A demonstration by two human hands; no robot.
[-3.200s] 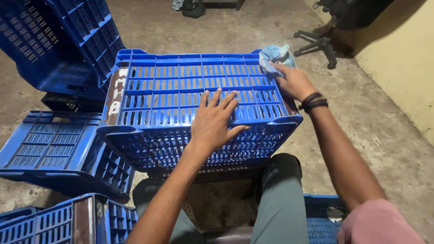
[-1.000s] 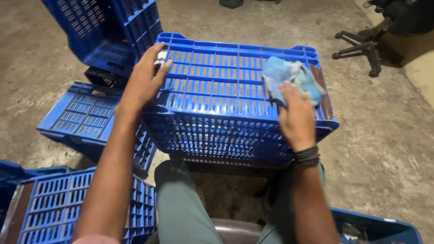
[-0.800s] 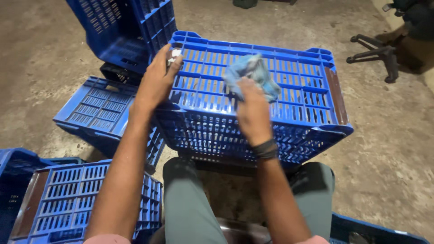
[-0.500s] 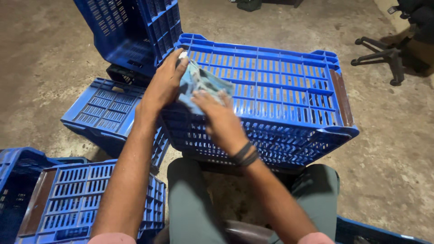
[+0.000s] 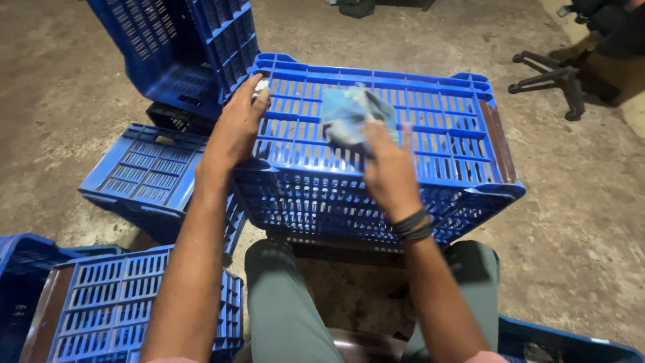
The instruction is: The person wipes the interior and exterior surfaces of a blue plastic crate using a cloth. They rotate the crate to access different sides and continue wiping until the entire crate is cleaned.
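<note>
Head view showed an upturned blue crate (image 5: pixel 430 154) at centre frame, slatted base facing up, resting across the person's knees. Right hand (image 5: pixel 390 171) sat just right of centre on that base, fingers spread fairly flat, pressing a crumpled light-blue cloth (image 5: pixel 353 117) against the slats; cloth lay upper-middle of the crate base, under the fingertips rather than bunched in a fist. Left hand (image 5: pixel 235 131) was at the crate's upper-left corner, fingers curled over the rim, gripping it to steady the crate; something small and pale showed at the fingertips, too small to tell what.

Progress, as a judgement: wiping of the crate base looked under way, not finished. Cloth was mid-base, and the slats showed no clear wet or clean mark either way, so cleaned share could not be told. Brown strip (image 5: pixel 500 144) along the crate's right edge looked untouched by the cloth at this moment.

More blue crates lay around: one tilted on edge (image 5: pixel 181 54) at upper left, one flat (image 5: pixel 144 178) at left, another (image 5: pixel 121 309) at lower left. Concrete floor (image 5: pixel 584 222) on the right, office-chair base (image 5: pixel 551 70) at upper right.
</note>
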